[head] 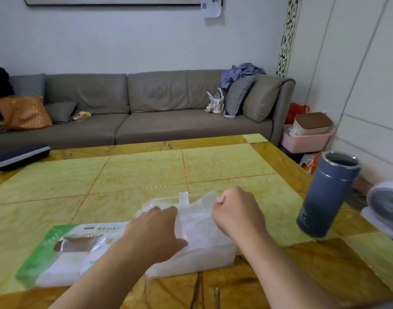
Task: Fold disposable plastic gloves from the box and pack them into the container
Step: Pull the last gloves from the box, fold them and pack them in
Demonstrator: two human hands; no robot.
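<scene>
A green and white glove box [57, 248] lies flat at the front left of the table, its oval opening facing up with a bit of plastic poking out. To its right stands a clear plastic container [204, 257] with clear gloves [197, 224] bunched in and over it. My left hand [151, 233] lies on the gloves over the container's left side, fingers stretched forward, thumb out to the right. My right hand [235, 210] is curled into a fist at the container's right edge and pinches the plastic glove there.
A blue-grey open flask [327, 195] stands on the table [146, 170] to the right of my right hand. A dark flat case [19, 156] lies at the far left edge. Beyond the table are a grey sofa [146, 108], a pink bin and a small white fan [385, 206].
</scene>
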